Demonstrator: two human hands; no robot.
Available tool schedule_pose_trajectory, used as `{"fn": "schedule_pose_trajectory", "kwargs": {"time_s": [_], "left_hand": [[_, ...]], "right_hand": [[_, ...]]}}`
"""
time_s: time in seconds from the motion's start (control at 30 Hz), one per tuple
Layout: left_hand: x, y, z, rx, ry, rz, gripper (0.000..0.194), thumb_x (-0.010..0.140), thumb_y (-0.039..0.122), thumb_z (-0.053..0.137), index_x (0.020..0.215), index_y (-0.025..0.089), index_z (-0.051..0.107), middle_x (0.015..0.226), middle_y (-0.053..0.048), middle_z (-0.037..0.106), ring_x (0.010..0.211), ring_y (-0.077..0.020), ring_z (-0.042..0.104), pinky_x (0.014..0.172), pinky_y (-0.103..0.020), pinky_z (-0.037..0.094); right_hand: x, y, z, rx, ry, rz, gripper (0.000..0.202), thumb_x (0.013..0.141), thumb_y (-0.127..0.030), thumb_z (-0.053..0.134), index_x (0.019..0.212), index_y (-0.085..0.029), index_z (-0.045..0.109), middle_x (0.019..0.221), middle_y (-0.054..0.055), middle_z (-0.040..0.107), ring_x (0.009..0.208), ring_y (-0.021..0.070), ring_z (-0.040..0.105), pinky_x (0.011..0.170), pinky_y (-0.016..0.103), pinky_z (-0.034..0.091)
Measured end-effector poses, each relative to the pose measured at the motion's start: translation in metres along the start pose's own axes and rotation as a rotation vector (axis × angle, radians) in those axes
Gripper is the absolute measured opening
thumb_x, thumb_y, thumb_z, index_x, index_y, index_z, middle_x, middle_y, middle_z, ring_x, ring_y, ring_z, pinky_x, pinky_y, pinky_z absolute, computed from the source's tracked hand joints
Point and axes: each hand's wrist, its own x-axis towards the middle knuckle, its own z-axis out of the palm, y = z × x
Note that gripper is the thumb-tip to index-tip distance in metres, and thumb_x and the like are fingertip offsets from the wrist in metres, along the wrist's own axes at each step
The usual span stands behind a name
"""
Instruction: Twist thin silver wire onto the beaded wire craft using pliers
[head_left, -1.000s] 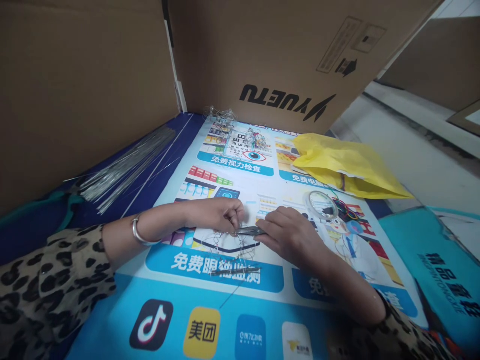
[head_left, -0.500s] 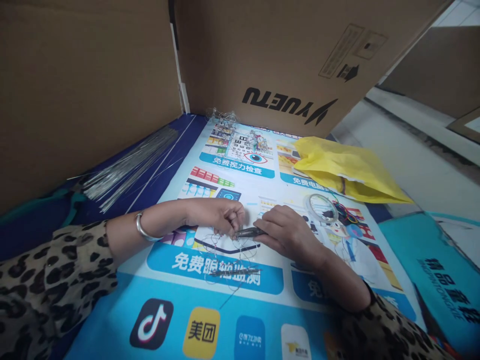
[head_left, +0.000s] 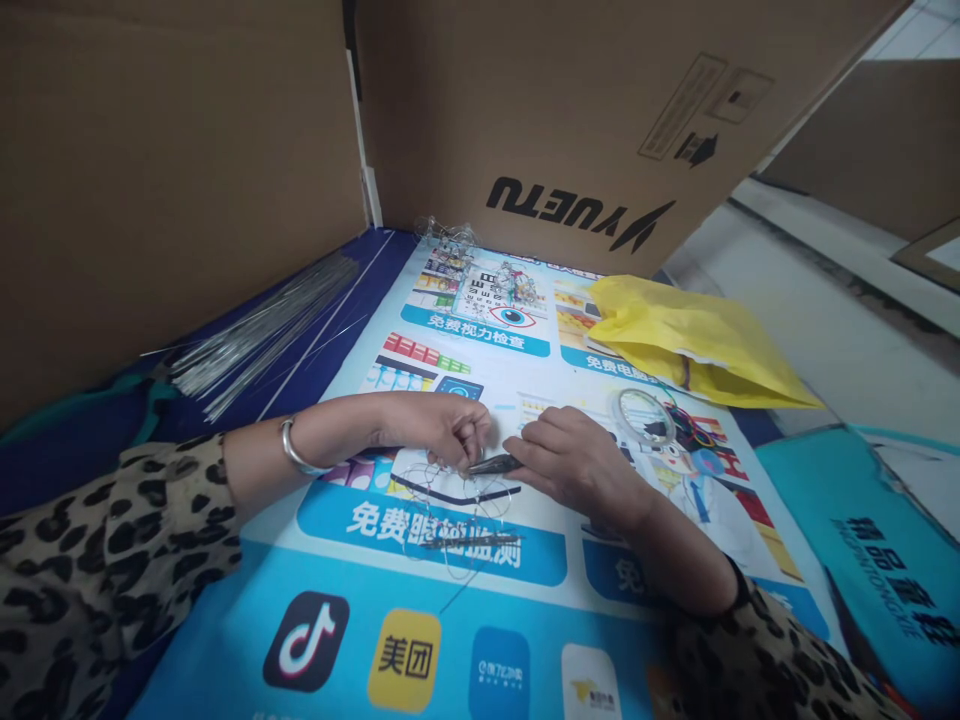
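My left hand [head_left: 442, 428] pinches a thin wire piece, part of a loose wire tangle [head_left: 469, 515] that hangs and lies just below it over the printed sheet. In my right hand [head_left: 570, 455] is a pair of dark pliers [head_left: 495, 465], whose tips touch the wire at my left fingertips. Both hands are close together near the middle of the sheet. The exact wire end between my fingers is too small to make out.
A bundle of straight silver wires [head_left: 255, 330] lies at the left. Wire tangles [head_left: 517, 285] rest at the back of the printed sheet [head_left: 225, 620]. At the right are a clear ring-shaped spool [head_left: 643, 417], coloured cords [head_left: 694, 430] and a yellow bag [head_left: 697, 335]. Cardboard [head_left: 465, 110] stands behind.
The pliers in my right hand have tilted slightly and their handles look closer together. My left hand stays nearly in place on the wire.
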Motion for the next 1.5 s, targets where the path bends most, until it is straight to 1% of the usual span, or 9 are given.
{"fn": "schedule_pose_trajectory", "kwargs": {"time_s": [0.23, 0.47, 0.63, 0.73, 0.87, 1.07, 1.17, 1.3, 1.5], "left_hand": [[0.000, 0.000, 0.000, 0.032, 0.025, -0.013, 0.029, 0.057, 0.007, 0.061, 0.082, 0.015, 0.049, 0.065, 0.003, 0.058, 0.052, -0.0071, 0.048, 0.044, -0.016, 0.032], [0.001, 0.001, 0.002, 0.058, 0.035, -0.019, 0.029, 0.056, 0.009, 0.061, 0.081, 0.015, 0.048, 0.065, 0.002, 0.058, 0.052, -0.0079, 0.048, 0.044, -0.017, 0.031], [0.001, 0.000, 0.001, 0.056, 0.029, -0.004, 0.029, 0.056, 0.009, 0.061, 0.080, 0.015, 0.047, 0.064, 0.003, 0.057, 0.053, -0.0079, 0.047, 0.047, -0.018, 0.032], [0.001, -0.002, 0.001, 0.065, 0.040, -0.015, 0.029, 0.057, 0.009, 0.060, 0.082, 0.015, 0.047, 0.066, 0.003, 0.057, 0.054, -0.0078, 0.047, 0.048, -0.019, 0.033], [-0.001, -0.002, 0.002, 0.046, 0.050, 0.001, 0.027, 0.060, 0.008, 0.059, 0.083, 0.015, 0.047, 0.068, 0.002, 0.056, 0.053, -0.0066, 0.046, 0.047, -0.018, 0.031], [-0.003, -0.001, 0.002, 0.012, 0.103, -0.013, 0.027, 0.062, 0.011, 0.063, 0.084, 0.015, 0.048, 0.071, 0.002, 0.055, 0.053, -0.0061, 0.045, 0.046, -0.018, 0.032], [-0.003, -0.002, 0.001, 0.002, 0.106, -0.012, 0.026, 0.065, 0.014, 0.064, 0.085, 0.015, 0.048, 0.071, 0.002, 0.056, 0.051, -0.0060, 0.045, 0.046, -0.018, 0.033], [-0.003, -0.001, 0.001, 0.002, 0.118, -0.006, 0.024, 0.064, 0.015, 0.065, 0.082, 0.015, 0.048, 0.068, 0.003, 0.055, 0.051, -0.0060, 0.044, 0.045, -0.018, 0.033], [-0.004, 0.000, 0.002, 0.007, 0.130, 0.015, 0.023, 0.063, 0.012, 0.064, 0.081, 0.015, 0.050, 0.067, 0.003, 0.054, 0.051, -0.0061, 0.043, 0.044, -0.018, 0.033]], "right_hand": [[0.004, -0.005, -0.009, -0.058, 0.008, -0.021, 0.029, 0.092, -0.039, 0.040, 0.088, -0.018, 0.059, 0.071, 0.002, 0.055, 0.070, 0.0164, 0.040, 0.061, 0.031, 0.022], [0.005, -0.007, -0.010, -0.093, -0.011, -0.026, 0.025, 0.091, -0.036, 0.044, 0.078, -0.018, 0.056, 0.070, 0.002, 0.054, 0.067, 0.0170, 0.038, 0.060, 0.032, 0.021], [0.002, -0.008, -0.007, -0.061, -0.013, -0.007, 0.027, 0.091, -0.035, 0.043, 0.073, -0.018, 0.054, 0.069, 0.003, 0.054, 0.066, 0.0168, 0.040, 0.060, 0.032, 0.023], [-0.001, -0.008, -0.001, -0.013, -0.006, 0.017, 0.029, 0.091, -0.036, 0.042, 0.072, -0.018, 0.054, 0.070, 0.003, 0.055, 0.066, 0.0158, 0.042, 0.061, 0.030, 0.025], [-0.005, -0.007, 0.007, 0.078, -0.029, 0.082, 0.032, 0.091, -0.040, 0.041, 0.075, -0.017, 0.055, 0.071, 0.003, 0.057, 0.068, 0.0147, 0.047, 0.062, 0.028, 0.029], [-0.007, -0.007, 0.010, 0.229, -0.061, 0.178, 0.032, 0.092, -0.039, 0.039, 0.076, -0.017, 0.056, 0.072, 0.004, 0.060, 0.068, 0.0139, 0.052, 0.062, 0.024, 0.032], [-0.008, -0.008, 0.010, 0.258, -0.083, 0.221, 0.032, 0.092, -0.038, 0.038, 0.077, -0.017, 0.055, 0.073, 0.004, 0.061, 0.067, 0.0138, 0.053, 0.060, 0.023, 0.033], [-0.008, -0.010, 0.010, 0.266, -0.120, 0.265, 0.030, 0.091, -0.039, 0.038, 0.079, -0.018, 0.056, 0.075, 0.004, 0.062, 0.070, 0.0149, 0.055, 0.062, 0.024, 0.034], [-0.009, -0.011, 0.011, 0.293, -0.110, 0.286, 0.029, 0.091, -0.038, 0.039, 0.078, -0.018, 0.056, 0.075, 0.004, 0.062, 0.069, 0.0149, 0.055, 0.062, 0.024, 0.035]]}}
